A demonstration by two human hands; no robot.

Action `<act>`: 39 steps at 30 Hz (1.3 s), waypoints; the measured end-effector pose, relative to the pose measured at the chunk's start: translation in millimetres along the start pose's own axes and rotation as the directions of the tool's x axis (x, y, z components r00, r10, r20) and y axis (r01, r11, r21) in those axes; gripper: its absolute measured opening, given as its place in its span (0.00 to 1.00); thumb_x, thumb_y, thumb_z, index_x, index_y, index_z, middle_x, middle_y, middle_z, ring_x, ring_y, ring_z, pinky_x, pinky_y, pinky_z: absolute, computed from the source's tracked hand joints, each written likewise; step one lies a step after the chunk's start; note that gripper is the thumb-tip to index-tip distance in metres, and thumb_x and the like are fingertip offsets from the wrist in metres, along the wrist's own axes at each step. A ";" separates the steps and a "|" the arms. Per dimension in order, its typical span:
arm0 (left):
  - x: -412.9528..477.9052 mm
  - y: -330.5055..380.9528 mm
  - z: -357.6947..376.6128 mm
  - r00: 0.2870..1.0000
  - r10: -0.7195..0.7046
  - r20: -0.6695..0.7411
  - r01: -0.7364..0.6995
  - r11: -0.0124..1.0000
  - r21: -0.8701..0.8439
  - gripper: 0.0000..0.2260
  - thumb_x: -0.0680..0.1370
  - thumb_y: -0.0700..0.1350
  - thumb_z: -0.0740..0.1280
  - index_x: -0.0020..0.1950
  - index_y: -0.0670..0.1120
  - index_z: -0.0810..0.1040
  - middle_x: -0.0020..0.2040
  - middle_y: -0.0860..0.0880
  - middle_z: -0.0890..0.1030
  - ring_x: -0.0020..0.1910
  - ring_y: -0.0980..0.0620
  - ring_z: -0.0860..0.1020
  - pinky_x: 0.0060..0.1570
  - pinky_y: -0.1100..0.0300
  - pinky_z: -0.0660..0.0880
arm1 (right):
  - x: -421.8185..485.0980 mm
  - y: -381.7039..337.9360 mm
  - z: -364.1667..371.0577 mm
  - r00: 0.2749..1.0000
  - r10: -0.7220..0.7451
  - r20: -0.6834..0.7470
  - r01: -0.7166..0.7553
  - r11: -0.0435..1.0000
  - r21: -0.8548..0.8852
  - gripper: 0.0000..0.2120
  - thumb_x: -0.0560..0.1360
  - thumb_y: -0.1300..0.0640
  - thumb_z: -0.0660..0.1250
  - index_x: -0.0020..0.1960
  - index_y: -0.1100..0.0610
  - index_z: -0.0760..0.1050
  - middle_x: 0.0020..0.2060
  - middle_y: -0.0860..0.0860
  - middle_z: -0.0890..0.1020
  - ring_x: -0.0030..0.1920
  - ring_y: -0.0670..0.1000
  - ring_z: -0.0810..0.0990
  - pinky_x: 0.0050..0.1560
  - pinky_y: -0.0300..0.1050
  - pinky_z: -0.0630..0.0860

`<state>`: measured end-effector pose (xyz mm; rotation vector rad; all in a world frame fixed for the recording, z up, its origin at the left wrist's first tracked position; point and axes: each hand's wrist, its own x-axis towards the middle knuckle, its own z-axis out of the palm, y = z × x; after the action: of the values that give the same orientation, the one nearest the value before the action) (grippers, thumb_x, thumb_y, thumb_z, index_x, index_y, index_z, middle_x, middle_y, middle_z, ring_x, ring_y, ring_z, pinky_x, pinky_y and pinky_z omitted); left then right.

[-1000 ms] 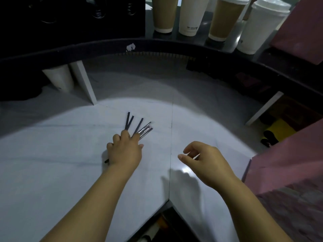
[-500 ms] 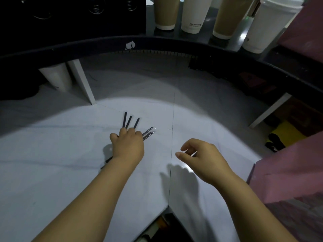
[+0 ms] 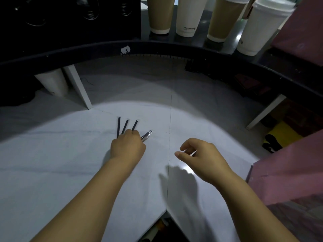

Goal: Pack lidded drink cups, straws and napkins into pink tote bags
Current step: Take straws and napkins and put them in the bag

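Paper cups, pink tote bag, gripped straws

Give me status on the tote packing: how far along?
Early. Done: nothing visibly packed; four cups stand on the back counter, and the pink tote bag hides its inside. In hand: left hand curls over the straws on the white table; right hand hovers. Left: bagging cups, straws, napkins.

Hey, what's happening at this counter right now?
A person is gathering straws off the white counter. The left hand curls over the fanned bunch. The right hand hovers beside it, fingers loosely curled. Four cups wait on the dark shelf behind, and a pink tote bag stands at the right.
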<state>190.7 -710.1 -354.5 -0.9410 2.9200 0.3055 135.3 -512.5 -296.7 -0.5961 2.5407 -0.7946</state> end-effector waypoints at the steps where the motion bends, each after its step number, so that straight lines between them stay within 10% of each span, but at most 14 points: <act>1: 0.5 0.1 -2.6 1.000 -0.001 -0.017 0.000 0.999 -0.041 0.10 0.76 0.42 0.58 0.55 0.41 0.72 0.56 0.44 0.74 0.53 0.42 0.75 0.45 0.55 0.68 | 0.1 0.2 -1.0 1.000 0.000 -0.004 0.000 1.000 0.000 0.09 0.73 0.43 0.67 0.49 0.47 0.76 0.41 0.42 0.79 0.41 0.45 0.78 0.44 0.48 0.78; 7: 1.2 -1.0 -27.2 0.997 0.001 -0.072 -0.026 0.937 -0.348 0.07 0.80 0.46 0.55 0.52 0.46 0.71 0.48 0.48 0.80 0.46 0.44 0.77 0.47 0.51 0.75 | -0.5 -3.5 -7.3 0.999 0.003 -0.033 -0.003 1.000 0.006 0.09 0.74 0.43 0.67 0.49 0.47 0.76 0.42 0.41 0.79 0.40 0.43 0.78 0.41 0.43 0.76; 13: -12.0 10.8 -53.5 0.988 0.043 -0.148 -0.147 0.554 -0.819 0.06 0.80 0.46 0.58 0.45 0.57 0.70 0.43 0.55 0.81 0.41 0.54 0.80 0.41 0.57 0.75 | -8.5 -12.7 -19.4 0.987 -0.018 -0.157 0.028 0.998 0.061 0.08 0.73 0.45 0.68 0.47 0.48 0.77 0.39 0.42 0.79 0.40 0.43 0.77 0.40 0.42 0.75; 18: -27.9 26.4 -76.3 0.948 0.144 -0.282 -0.317 0.470 -0.824 0.07 0.80 0.46 0.59 0.52 0.58 0.71 0.44 0.57 0.80 0.39 0.61 0.77 0.36 0.71 0.73 | -32.6 -23.2 -32.7 0.950 -0.053 -0.308 0.090 0.990 0.107 0.07 0.73 0.45 0.68 0.46 0.48 0.78 0.38 0.42 0.80 0.38 0.43 0.78 0.40 0.43 0.78; 39: -217.0 212.7 -158.3 0.470 0.665 -0.580 -0.691 -0.132 -0.711 0.08 0.78 0.40 0.63 0.51 0.52 0.75 0.40 0.48 0.81 0.31 0.54 0.80 0.27 0.70 0.72 | -271.6 41.0 -148.7 0.490 -0.107 -0.865 0.378 0.920 0.101 0.03 0.73 0.56 0.71 0.42 0.54 0.79 0.35 0.49 0.82 0.36 0.49 0.82 0.38 0.46 0.80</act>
<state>243.6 -449.6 -138.3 0.9804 2.6493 2.1738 274.2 -280.0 -141.1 -0.5590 3.1045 -1.9406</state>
